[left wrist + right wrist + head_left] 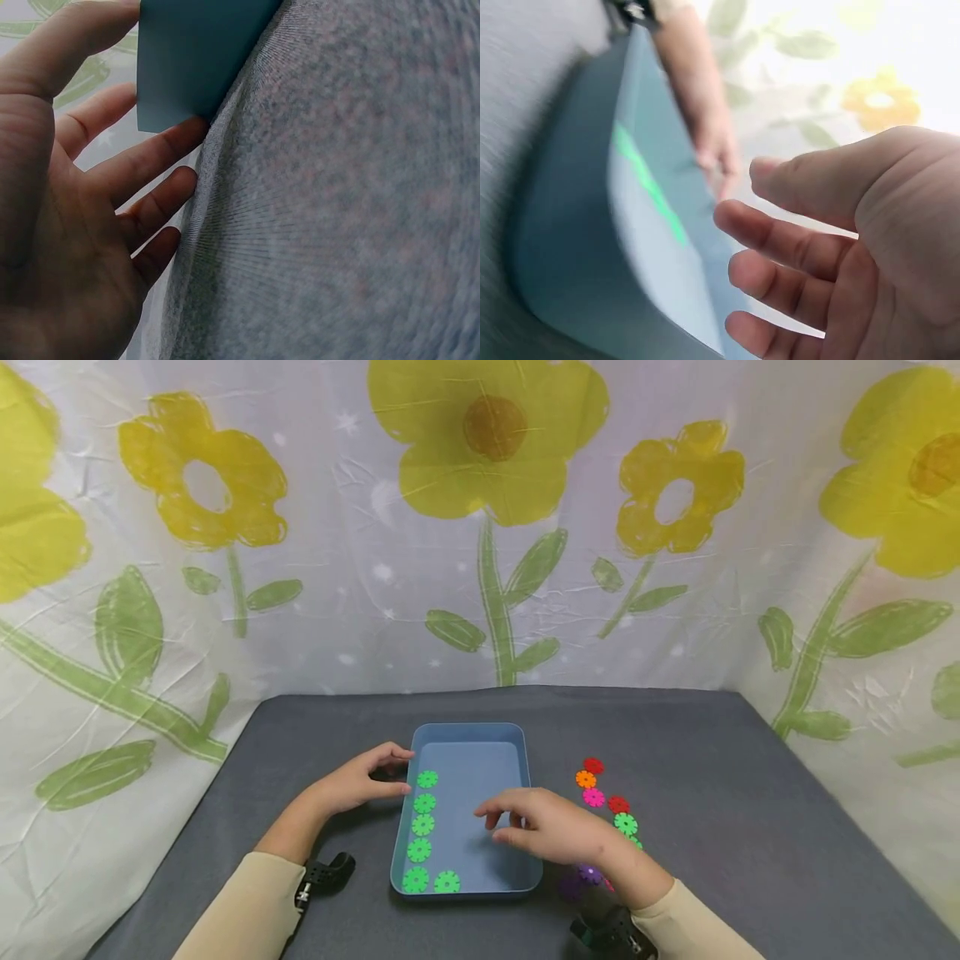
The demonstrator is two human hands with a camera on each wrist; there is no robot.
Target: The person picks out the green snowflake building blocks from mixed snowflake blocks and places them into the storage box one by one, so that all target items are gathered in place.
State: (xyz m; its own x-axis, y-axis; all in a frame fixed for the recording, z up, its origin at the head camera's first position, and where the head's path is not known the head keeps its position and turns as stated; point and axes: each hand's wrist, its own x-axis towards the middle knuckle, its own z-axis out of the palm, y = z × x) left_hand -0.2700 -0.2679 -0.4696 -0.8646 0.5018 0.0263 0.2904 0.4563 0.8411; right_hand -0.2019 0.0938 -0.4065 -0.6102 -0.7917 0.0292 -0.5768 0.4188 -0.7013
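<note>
Head view: right hand (551, 831), fingers relaxed and holding nothing, hovers over blue tray (517, 752) lower centre. Loose coloured discs (603, 797) lie just right of it, nearer this hand. Left hand (360, 781), fingers straight, touches tray's left rim; green discs (422, 827) line that wall.

text: none readable | labels, brands, numbers, signs: none readable | blue tray (525, 752): plain, unmarked | green discs (423, 825): no lettering | loose coloured discs (593, 797): no lettering | floral cloth (487, 527): painted flowers and leaves only | wrist views: blurred, nothing legible
</note>
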